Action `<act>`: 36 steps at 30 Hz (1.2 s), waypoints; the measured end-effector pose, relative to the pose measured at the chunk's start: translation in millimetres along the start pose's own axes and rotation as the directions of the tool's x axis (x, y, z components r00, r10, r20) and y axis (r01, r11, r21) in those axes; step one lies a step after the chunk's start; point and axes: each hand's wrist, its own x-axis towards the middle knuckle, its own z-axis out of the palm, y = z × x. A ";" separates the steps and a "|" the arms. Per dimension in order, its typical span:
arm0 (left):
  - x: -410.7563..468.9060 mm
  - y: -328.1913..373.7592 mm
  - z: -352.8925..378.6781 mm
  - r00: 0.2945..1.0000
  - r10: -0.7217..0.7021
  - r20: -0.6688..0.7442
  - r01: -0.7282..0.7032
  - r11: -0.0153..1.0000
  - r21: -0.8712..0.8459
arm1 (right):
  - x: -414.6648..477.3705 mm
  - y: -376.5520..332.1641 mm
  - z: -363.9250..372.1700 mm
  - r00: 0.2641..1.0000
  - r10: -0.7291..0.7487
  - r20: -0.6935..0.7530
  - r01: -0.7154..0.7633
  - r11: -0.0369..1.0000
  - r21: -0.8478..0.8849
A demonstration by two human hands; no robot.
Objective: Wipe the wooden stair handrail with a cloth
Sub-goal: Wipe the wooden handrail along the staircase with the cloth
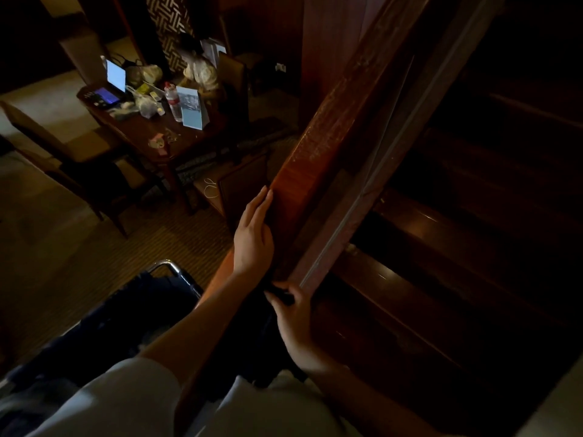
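Handrail [318,146] of reddish-brown wood runs on a diagonal from the upper right down toward the lower middle of the view, broad and flat on top, with a paler strip along its right edge. The left hand [252,238] lies against the rail's left side, its fingers [260,206] straight, held together and pointing up along the wood. Lower on the rail, the right hand [291,313] curls its thumb and fingers round a dark cloth [280,296] and holds it at the rail's near end; the light is so dim that the cloth's shape and how much of it hangs below the hand cannot be made out. Both forearms are bare and come out of pale short sleeves at the bottom of the frame. To the right of the rail, dark polished stair treads [441,247] descend into shadow. To the left and far below, on a patterned carpet [63,247], stands a wooden table [142,127] bearing a lit laptop [115,75], a plastic bottle [173,102], an upright folded card [192,108] and some bags. Another person [200,70] sits at its far side, and a padded chair [47,143] stands at its left. Near the lower left, a chrome tube frame [170,269] carries dark fabric.
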 end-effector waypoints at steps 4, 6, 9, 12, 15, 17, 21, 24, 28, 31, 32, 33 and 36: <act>-2.4 14.1 -8.7 0.997 -0.082 -0.005 0.081 0.991 -0.104 | 3.3 -35.8 -19.7 0.999 -0.052 0.018 0.051 0.997 0.051; -7.5 26.8 -17.8 0.986 -0.168 0.016 0.168 0.969 -0.179 | 6.9 -62.7 -26.2 0.992 -0.118 0.044 0.114 0.990 0.087; -19.7 48.2 -36.1 0.966 -0.220 0.135 0.254 0.908 -0.335 | 13.6 -103.5 -25.5 0.980 -0.186 0.075 0.172 0.972 0.163; -30.4 64.0 -49.3 0.931 -0.266 0.251 0.363 0.763 -0.535 | 15.8 -133.5 -11.5 0.957 -0.270 0.109 0.242 0.945 0.221; -24.9 65.9 -54.1 0.934 -0.321 0.156 0.337 0.646 -0.685 | 18.2 -151.3 6.9 0.941 -0.306 0.143 0.274 0.940 0.204; -18.4 59.0 -57.3 0.935 -0.342 0.094 0.294 0.601 -0.743 | 22.5 -157.6 14.7 0.910 -0.385 0.151 0.375 0.922 0.090; -5.7 26.4 -67.1 0.926 -0.378 -0.011 0.281 0.706 -0.650 | 42.3 -155.3 15.8 0.767 -0.608 0.205 0.642 0.730 -0.236; 12.9 -8.7 -70.7 0.904 -0.418 -0.091 0.314 0.793 -0.522 | 60.4 -143.2 15.4 0.718 -0.669 0.193 0.670 0.589 -0.453; 33.7 -46.0 -58.3 0.900 -0.423 0.108 0.434 0.836 -0.336 | 83.6 -131.5 23.3 0.666 -0.731 0.148 0.630 0.444 -0.637; 37.9 -57.5 -44.5 0.890 -0.365 0.275 0.437 0.855 -0.278 | 92.6 -123.9 27.6 0.641 -0.764 0.070 0.601 0.443 -0.665; 39.9 -61.3 -42.2 0.895 -0.342 0.287 0.425 0.851 -0.309 | 94.7 -122.6 29.9 0.628 -0.777 0.029 0.590 0.452 -0.668; 42.8 -65.7 -41.1 0.899 -0.315 0.303 0.412 0.841 -0.349 | 96.3 -121.7 33.1 0.616 -0.787 -0.013 0.575 0.461 -0.676; 53.5 -80.3 -38.7 0.884 -0.208 0.418 0.392 0.817 -0.424 | 99.0 -118.7 43.5 0.578 -0.807 -0.118 0.501 0.466 -0.729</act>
